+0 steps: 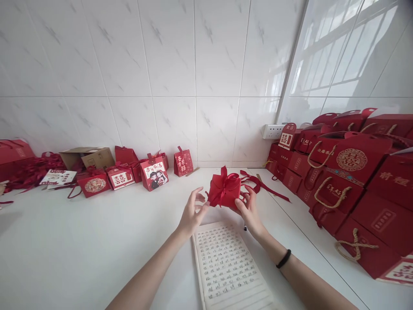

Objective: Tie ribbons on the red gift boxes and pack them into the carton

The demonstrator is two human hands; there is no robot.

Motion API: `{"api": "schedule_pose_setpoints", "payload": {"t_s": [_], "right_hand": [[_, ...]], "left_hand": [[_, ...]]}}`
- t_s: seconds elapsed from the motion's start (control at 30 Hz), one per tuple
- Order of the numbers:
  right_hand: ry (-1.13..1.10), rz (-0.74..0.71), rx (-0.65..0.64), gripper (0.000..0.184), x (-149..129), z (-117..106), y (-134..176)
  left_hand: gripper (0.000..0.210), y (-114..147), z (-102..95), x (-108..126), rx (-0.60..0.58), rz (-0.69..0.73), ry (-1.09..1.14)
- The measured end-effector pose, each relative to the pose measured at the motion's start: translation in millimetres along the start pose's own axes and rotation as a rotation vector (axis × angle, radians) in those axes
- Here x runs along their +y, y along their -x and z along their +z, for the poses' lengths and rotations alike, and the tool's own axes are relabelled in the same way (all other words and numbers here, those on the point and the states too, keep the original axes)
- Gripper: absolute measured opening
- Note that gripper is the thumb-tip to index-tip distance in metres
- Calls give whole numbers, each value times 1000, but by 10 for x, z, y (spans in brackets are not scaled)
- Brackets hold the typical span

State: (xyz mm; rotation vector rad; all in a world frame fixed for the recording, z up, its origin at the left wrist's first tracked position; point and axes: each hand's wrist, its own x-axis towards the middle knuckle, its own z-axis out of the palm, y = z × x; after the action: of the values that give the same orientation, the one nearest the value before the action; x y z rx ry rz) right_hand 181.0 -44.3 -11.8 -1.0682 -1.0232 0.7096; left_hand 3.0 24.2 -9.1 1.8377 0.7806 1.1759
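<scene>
A small red gift box (230, 194) with a satin ribbon bow (222, 184) is held up above the far end of an open notebook. My right hand (250, 209) grips the box by its right side, thumb in front and fingers behind. At the box's left edge is my left hand (192, 213), its fingers curved and apart, with the thumb tip close to the lower left corner. Whether that thumb touches the box or a ribbon end, I cannot tell. Beneath lies the notebook (226, 262), its lined page filled with handwriting.
Loose red ribbon (271, 189) lies behind my right hand. Stacked red boxes with rope handles (348, 181) line the right side. Along the wall at left stand small red boxes (155, 173), an open cardboard box (87, 157) and a ribbon heap (29, 172). A power strip (272, 131) is behind.
</scene>
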Motion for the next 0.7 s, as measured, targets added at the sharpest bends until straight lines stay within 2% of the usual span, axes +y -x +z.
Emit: {"api": "schedule_pose_setpoints", "payload": {"t_s": [0.07,0.2,0.3,0.4,0.57,0.7], "right_hand": [[38,-33,-33,66,-6,56,50],[73,-79,-111,63,-7,118,107],[-13,0,-230,64,-7,122,123],[-38,107,-308,62,-19,109,134],[159,92,-334,59,-45,41,104],[462,32,-310,49,-73,-22,51]], "left_hand": [[67,15,41,51,-92,-72,173],[76,32,33,100,-207,-31,321],[91,37,-19,93,-239,15,365],[100,41,-34,91,-217,25,309],[61,4,-9,112,-61,19,140],[46,-66,-78,87,-14,53,8]]}}
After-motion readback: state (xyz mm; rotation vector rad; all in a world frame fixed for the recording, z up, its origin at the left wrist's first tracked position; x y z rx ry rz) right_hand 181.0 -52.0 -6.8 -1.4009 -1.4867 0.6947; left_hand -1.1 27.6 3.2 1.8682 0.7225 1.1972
